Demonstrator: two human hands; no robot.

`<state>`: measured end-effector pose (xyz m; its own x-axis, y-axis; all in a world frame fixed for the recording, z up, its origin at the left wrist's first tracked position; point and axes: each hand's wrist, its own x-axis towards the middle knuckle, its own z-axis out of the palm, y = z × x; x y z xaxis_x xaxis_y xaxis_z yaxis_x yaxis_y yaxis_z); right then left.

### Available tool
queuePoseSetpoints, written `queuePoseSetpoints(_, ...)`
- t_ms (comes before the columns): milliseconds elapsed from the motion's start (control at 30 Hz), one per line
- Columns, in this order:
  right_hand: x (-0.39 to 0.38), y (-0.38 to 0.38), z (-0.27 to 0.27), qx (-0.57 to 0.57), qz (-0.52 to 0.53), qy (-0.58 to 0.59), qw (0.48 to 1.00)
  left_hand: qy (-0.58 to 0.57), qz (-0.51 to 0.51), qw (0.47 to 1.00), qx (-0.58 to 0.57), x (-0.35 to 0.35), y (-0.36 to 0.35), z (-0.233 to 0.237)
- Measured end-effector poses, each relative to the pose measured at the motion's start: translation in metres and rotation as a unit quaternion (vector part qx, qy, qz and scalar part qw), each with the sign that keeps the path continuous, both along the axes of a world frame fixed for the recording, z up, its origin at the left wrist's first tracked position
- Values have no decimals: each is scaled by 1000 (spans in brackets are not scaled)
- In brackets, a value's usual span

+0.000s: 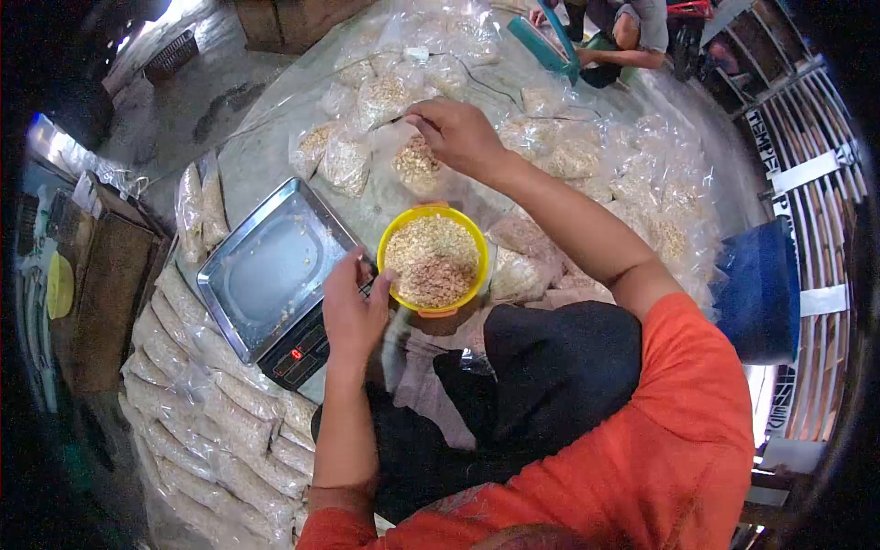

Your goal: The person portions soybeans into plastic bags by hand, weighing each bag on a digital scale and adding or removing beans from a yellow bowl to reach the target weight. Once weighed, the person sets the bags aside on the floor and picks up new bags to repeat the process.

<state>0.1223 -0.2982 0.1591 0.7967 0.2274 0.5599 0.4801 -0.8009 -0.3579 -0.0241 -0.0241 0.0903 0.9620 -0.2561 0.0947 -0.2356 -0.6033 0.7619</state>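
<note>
My right hand (pixel 456 136) is closed with its fingers pinched together at the top of a clear plastic bag (pixel 417 168), which is partly filled with pale and brown grains. Below that bag stands a yellow bowl (pixel 482 240), heaped with pale flat grains and a browner patch toward me. My left hand (pixel 353 302) hovers between the bowl and a digital scale (pixel 275 266), thumb at the bowl's rim and fingers apart with nothing in them. The scale's metal tray carries only a few crumbs, and its small red display is lit.
Long filled plastic bags (pixel 211 412) lie in rows at the left. More filled bags (pixel 568 156) spread across the floor sheet ahead and right. A blue tub (pixel 759 289) stands at the right. Another person (pixel 632 37) crouches at the far right beside a teal container (pixel 541 44).
</note>
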Motion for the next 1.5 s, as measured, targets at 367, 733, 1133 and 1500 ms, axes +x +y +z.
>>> queuePoseSetpoints(367,-72,48,85,25,177,211,961,-209,-140,947,202,-22,8,132)
queuePoseSetpoints(733,-2,151,25,109,249,83,959,-266,-55,892,360,7,105,118)
queuePoseSetpoints(1133,-19,153,-98,171,141,76,972,-285,-77,795,530,29,105,67)
queuePoseSetpoints(1500,-50,61,-81,-50,53,281,957,-160,151,955,198,-61,3,32)
